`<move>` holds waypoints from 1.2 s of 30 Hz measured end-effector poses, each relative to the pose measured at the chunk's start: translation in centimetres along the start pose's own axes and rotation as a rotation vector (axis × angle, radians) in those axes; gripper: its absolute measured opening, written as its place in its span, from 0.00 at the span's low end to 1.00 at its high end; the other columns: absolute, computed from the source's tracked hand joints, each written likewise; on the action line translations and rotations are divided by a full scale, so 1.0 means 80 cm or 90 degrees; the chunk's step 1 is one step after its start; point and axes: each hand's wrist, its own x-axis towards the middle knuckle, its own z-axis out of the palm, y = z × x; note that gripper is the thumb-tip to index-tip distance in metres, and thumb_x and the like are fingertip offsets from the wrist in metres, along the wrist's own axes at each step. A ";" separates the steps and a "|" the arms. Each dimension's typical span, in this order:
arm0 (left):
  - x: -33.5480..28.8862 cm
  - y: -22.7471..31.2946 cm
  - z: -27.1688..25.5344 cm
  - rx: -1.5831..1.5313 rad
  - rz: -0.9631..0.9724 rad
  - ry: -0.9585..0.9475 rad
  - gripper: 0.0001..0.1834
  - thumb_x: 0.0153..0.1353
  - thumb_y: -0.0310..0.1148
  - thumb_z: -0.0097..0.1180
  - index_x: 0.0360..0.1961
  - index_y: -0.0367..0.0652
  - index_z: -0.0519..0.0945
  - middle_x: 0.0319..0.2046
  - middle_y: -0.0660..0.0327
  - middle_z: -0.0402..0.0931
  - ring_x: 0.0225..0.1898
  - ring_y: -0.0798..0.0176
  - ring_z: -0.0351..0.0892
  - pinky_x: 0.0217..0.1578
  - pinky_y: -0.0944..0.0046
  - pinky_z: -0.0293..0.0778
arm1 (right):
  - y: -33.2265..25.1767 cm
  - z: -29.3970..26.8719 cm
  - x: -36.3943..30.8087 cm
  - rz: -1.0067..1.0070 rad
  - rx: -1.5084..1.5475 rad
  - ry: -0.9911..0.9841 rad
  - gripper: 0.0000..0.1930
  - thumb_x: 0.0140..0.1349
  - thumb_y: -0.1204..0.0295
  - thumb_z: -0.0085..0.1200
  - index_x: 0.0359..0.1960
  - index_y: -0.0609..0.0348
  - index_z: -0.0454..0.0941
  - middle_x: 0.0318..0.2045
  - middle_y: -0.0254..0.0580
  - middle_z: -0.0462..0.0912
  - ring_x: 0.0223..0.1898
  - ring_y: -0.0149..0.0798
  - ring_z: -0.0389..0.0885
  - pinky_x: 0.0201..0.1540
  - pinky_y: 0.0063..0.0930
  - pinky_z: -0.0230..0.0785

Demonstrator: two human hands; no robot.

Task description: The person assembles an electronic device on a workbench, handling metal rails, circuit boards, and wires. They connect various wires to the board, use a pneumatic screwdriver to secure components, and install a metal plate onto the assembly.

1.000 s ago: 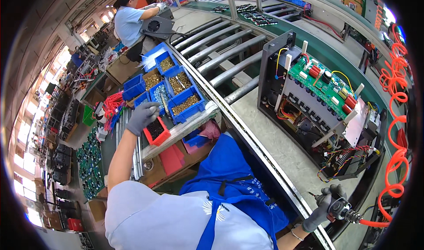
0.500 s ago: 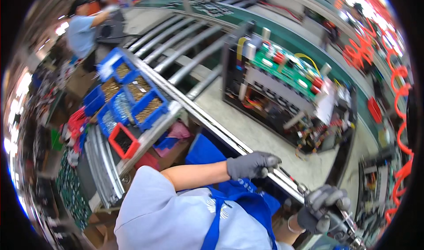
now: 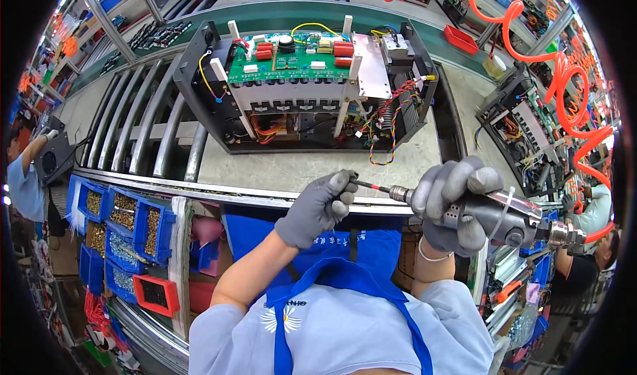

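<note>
My right hand [image 3: 458, 206] is wrapped round the body of a grey air screwdriver [image 3: 507, 219], which lies nearly level and points left. Its long bit [image 3: 373, 187], with a red band, reaches to the fingertips of my left hand [image 3: 318, 206]. Those fingers are pinched together at the bit's tip. Whatever small dark thing is between them is too small to name. Both hands wear grey gloves. Just beyond them stands an open black metal chassis [image 3: 225, 139] with a green circuit board [image 3: 285, 66] on top and loose coloured wires at its right.
Blue bins [image 3: 151, 232] of screws and a red bin [image 3: 156, 294] stand at left. Metal rollers [image 3: 136, 123] lie left of the chassis. An orange coiled hose [image 3: 574, 103] runs to the screwdriver. A second open chassis [image 3: 524, 126] is at right; a co-worker [image 3: 25, 183] is far left.
The view has swung round, so the chassis now stands straight ahead. My hands have come together: the screwdriver is raised and level, its bit tip at my left fingers.
</note>
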 end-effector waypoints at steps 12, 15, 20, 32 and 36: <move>0.037 0.030 0.019 -0.197 0.020 -0.145 0.14 0.69 0.38 0.48 0.45 0.38 0.71 0.30 0.66 0.71 0.28 0.77 0.72 0.22 0.82 0.74 | 0.009 -0.011 0.056 0.064 -0.005 -0.009 0.25 0.55 0.68 0.50 0.55 0.66 0.67 0.34 0.48 0.75 0.24 0.33 0.73 0.29 0.36 0.71; 0.039 0.039 0.022 -0.192 0.081 -0.042 0.13 0.68 0.37 0.49 0.45 0.38 0.72 0.33 0.62 0.75 0.30 0.73 0.78 0.24 0.80 0.78 | 0.010 -0.002 0.063 0.043 0.017 0.016 0.25 0.56 0.69 0.49 0.55 0.66 0.67 0.34 0.48 0.75 0.23 0.33 0.73 0.29 0.36 0.71; 0.045 0.050 0.024 -0.178 0.021 -0.094 0.11 0.67 0.37 0.51 0.43 0.42 0.73 0.29 0.61 0.77 0.27 0.69 0.80 0.20 0.78 0.78 | 0.013 -0.004 0.068 0.022 0.006 -0.004 0.23 0.56 0.68 0.49 0.53 0.69 0.67 0.34 0.50 0.75 0.23 0.33 0.73 0.29 0.37 0.71; 0.101 0.071 0.033 -0.056 -0.029 -0.254 0.21 0.64 0.48 0.53 0.40 0.37 0.72 0.29 0.65 0.74 0.28 0.75 0.75 0.18 0.81 0.73 | 0.028 -0.033 0.118 0.055 -0.027 -0.020 0.24 0.60 0.66 0.41 0.54 0.69 0.69 0.31 0.45 0.74 0.24 0.31 0.66 0.27 0.26 0.59; 0.136 0.065 0.047 0.146 0.063 -0.108 0.20 0.61 0.49 0.57 0.35 0.40 0.73 0.28 0.65 0.72 0.25 0.74 0.75 0.19 0.79 0.75 | 0.061 -0.070 0.138 -0.018 -0.366 0.099 0.16 0.66 0.65 0.43 0.41 0.67 0.78 0.22 0.36 0.75 0.20 0.28 0.71 0.25 0.23 0.67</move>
